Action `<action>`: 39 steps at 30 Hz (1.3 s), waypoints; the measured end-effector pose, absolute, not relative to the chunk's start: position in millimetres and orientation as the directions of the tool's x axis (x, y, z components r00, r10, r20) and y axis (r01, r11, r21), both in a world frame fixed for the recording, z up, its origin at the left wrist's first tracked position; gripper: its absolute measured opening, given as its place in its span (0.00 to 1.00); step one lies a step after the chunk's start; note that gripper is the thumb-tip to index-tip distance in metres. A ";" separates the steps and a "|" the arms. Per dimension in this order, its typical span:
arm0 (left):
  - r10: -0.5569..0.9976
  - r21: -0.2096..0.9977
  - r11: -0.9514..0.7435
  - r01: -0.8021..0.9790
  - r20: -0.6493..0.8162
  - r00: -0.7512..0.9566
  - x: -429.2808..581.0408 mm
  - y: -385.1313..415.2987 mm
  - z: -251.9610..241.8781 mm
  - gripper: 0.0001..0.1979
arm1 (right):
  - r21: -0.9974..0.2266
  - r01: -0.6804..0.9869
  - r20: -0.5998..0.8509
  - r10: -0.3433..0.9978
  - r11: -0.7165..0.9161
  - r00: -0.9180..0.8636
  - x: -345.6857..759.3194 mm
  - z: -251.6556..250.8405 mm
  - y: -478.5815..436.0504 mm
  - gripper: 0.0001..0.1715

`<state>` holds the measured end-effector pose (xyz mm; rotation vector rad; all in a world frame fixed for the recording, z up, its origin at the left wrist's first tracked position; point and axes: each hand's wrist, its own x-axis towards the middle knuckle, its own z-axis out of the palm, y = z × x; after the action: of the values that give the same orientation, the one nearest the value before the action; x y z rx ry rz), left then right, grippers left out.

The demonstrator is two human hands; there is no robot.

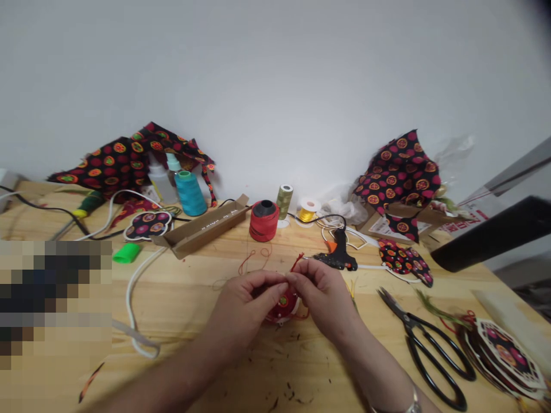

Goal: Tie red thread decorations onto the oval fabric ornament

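My left hand and my right hand meet over the middle of the table, both closed with thumb and forefinger pinched together. Below the fingertips hangs or rests a small round red ornament with a patterned centre and a pale edge, partly hidden by my left fingers. A short end of red cord sticks up beside my right fingers, and a loop of it shows under that hand. What exactly lies between the fingertips is covered. A loose red thread curls on the wood just beyond my left hand.
Black-handled scissors and a stack of patterned ornaments lie at right. A black glue gun sits beyond my right hand. Thread cones, including a red one, and a long cardboard box stand behind. A white cable crosses the left side.
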<state>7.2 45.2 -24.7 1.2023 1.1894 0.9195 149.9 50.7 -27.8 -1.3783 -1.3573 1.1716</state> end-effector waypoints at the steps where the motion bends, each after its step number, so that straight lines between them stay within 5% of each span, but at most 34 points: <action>1: 0.964 0.980 0.190 0.061 -0.198 0.180 7.2 45.2 -24.7 0.07 | -0.979 0.197 -0.056 0.998 -0.049 -0.031 149.9 -27.5 50.4 0.08; 13: 0.869 0.858 0.461 -0.227 -0.383 0.314 7.5 45.8 -27.8 0.05 | -0.993 0.077 -0.097 0.990 -0.090 -0.098 149.8 -26.8 49.5 0.08; 26: 0.818 0.789 0.548 -0.277 -0.437 0.374 8.2 46.7 -26.0 0.04 | -0.965 -0.084 -0.231 0.956 -0.249 -0.183 151.5 -19.3 50.6 0.12; 34: 0.812 0.777 0.556 -0.295 -0.433 0.391 6.9 46.5 -29.1 0.04 | -0.971 -0.007 -0.232 0.955 -0.238 -0.185 152.7 -22.3 50.6 0.11; 39: 0.825 0.769 0.553 -0.322 -0.449 0.344 6.6 46.8 -28.6 0.05 | -0.976 0.216 -0.078 0.971 -0.028 -0.227 162.4 -23.6 51.6 0.14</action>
<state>6.6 46.8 -28.6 0.6287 0.9420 0.8122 162.4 51.6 -23.6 -1.2868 -1.5206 1.3168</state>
